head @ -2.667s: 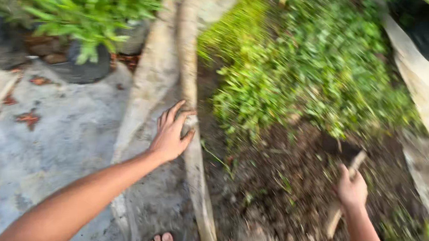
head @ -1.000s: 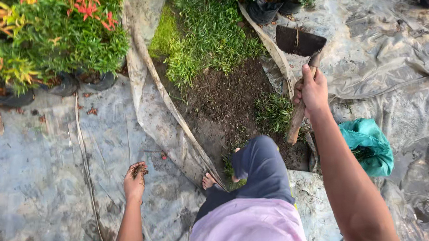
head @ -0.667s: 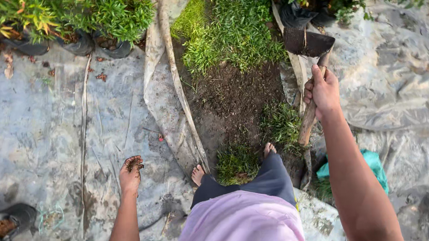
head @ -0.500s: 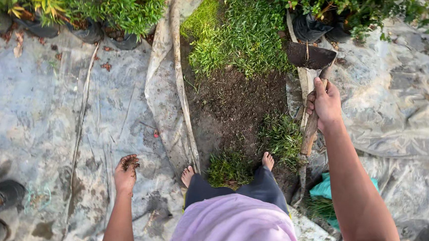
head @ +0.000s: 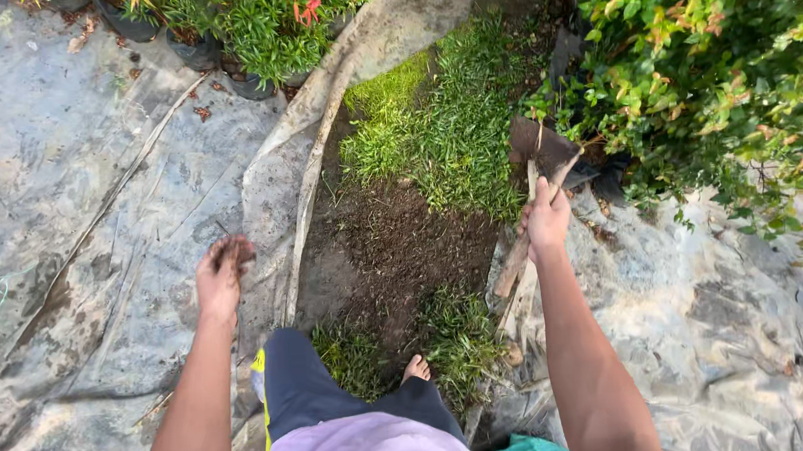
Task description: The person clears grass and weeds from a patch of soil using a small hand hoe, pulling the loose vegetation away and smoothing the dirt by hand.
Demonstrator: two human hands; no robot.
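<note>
We look down on a wide grey plastic sheet point(head: 66, 209) that covers the ground to our left and again to our right, creased and stained, with plenty of open surface on both sides. Between the two spreads runs a strip of bare dark soil point(head: 403, 244), bounded on the left by the sheet's rolled-up edge point(head: 310, 166) and topped by a patch of short green grass point(head: 442, 130) — two smaller tufts sit at the near end of the strip. A leafy shrub point(head: 726, 57) with reddish tips crowds the upper right corner, and a row of potted plants point(head: 259, 30) in dark pots lines the top left, so the free room lies mostly over the sheet. Our legs in dark trousers stand at the bottom of the view, one bare foot point(head: 416, 369) planted on the soil between the tufts. Our right hand point(head: 547, 218) is raised out in front, fingers wrapped firmly around the wooden handle of a hoe point(head: 538, 147), whose dark metal blade hangs above the grass edge, just beside the shrub. Our left hand point(head: 222, 275) stretches over the sheet near the rolled edge, arm nearly straight, fingers curled loosely inward and smeared with dirt — we cannot tell whether it holds anything.
</note>
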